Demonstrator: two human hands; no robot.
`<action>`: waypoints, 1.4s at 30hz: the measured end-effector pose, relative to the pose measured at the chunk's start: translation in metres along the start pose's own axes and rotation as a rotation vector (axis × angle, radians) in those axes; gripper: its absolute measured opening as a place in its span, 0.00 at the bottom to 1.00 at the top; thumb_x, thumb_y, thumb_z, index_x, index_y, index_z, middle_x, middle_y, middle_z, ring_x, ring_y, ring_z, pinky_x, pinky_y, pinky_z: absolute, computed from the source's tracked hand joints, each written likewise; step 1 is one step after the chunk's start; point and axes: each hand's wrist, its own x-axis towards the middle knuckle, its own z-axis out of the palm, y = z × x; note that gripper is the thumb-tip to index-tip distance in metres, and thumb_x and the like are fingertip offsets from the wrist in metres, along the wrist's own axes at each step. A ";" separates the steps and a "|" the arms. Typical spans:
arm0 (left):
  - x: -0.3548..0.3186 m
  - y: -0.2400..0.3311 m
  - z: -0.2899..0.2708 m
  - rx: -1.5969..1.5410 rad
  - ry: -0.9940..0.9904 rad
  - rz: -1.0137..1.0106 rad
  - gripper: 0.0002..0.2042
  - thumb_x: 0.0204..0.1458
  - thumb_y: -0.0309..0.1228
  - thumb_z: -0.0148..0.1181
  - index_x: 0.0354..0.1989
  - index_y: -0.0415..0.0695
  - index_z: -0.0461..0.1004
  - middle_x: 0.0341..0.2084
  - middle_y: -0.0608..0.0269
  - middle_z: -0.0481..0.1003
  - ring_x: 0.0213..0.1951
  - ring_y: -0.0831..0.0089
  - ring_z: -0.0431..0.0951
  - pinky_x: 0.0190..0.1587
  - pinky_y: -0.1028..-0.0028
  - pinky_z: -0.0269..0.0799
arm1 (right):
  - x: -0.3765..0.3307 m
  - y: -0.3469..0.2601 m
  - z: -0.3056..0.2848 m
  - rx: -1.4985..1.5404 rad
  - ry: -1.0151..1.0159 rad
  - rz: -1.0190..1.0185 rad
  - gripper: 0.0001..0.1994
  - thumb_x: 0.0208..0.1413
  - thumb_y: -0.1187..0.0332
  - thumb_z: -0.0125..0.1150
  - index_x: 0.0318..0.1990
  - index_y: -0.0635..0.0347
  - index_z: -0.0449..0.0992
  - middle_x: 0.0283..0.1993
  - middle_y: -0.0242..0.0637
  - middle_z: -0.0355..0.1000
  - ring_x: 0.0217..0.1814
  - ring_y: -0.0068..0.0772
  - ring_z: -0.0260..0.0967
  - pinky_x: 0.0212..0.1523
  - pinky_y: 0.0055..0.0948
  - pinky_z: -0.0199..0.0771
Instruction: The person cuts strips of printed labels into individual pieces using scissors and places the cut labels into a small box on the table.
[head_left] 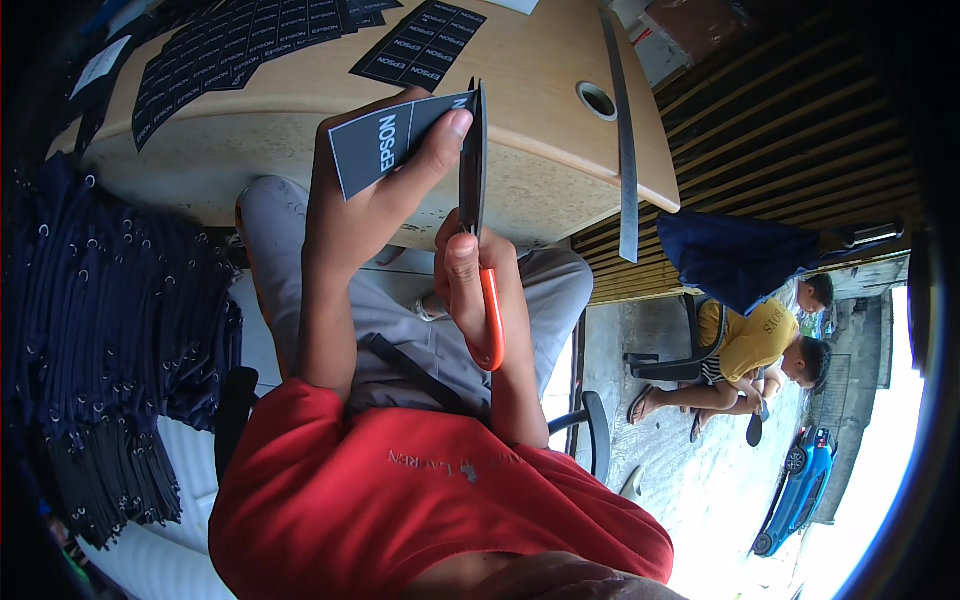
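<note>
My left hand is closed on a strip of black printed labels with pale lettering and white edges. Its thumb presses the strip's right end, beside the blades of a pair of scissors. Below it, my right hand grips the scissors by their orange-red handle, blades pointing up and away from me. The blades stand almost together at the labels' right edge; whether they bite into the strip cannot be made out. Both hands are above my lap, in front of the table's near edge.
The wooden table carries a black label sheet, more sheets at far left, and a grey strip hanging over its edge. Dark blue straps with metal rings hang at left. Right, a seated person is outside.
</note>
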 end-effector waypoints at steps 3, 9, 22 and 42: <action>0.000 0.000 -0.001 0.019 -0.005 -0.005 0.11 0.54 0.31 0.64 0.29 0.34 0.78 0.17 0.65 0.76 0.21 0.84 0.73 0.24 0.81 0.67 | 0.001 0.002 0.001 0.002 -0.005 -0.002 0.32 0.62 0.36 0.37 0.24 0.60 0.62 0.14 0.26 0.57 0.16 0.17 0.53 0.18 0.21 0.52; 0.000 0.000 -0.001 0.018 0.026 0.007 0.10 0.54 0.31 0.64 0.29 0.35 0.77 0.16 0.65 0.76 0.20 0.84 0.74 0.23 0.80 0.66 | 0.000 0.002 0.002 0.013 0.002 0.008 0.31 0.62 0.37 0.38 0.23 0.59 0.62 0.13 0.26 0.56 0.14 0.16 0.53 0.15 0.19 0.51; 0.000 -0.012 0.001 0.053 0.020 0.088 0.12 0.52 0.32 0.65 0.29 0.32 0.76 0.14 0.62 0.75 0.17 0.80 0.75 0.20 0.77 0.67 | -0.001 0.005 0.002 0.027 -0.008 0.051 0.32 0.61 0.35 0.36 0.24 0.58 0.60 0.11 0.28 0.56 0.10 0.16 0.52 0.10 0.19 0.49; -0.002 -0.008 0.001 0.018 0.018 0.031 0.11 0.54 0.31 0.63 0.26 0.34 0.76 0.15 0.63 0.75 0.18 0.81 0.74 0.20 0.77 0.65 | -0.002 0.003 0.000 0.024 -0.008 0.089 0.31 0.62 0.37 0.36 0.23 0.57 0.60 0.10 0.28 0.57 0.09 0.16 0.52 0.09 0.20 0.49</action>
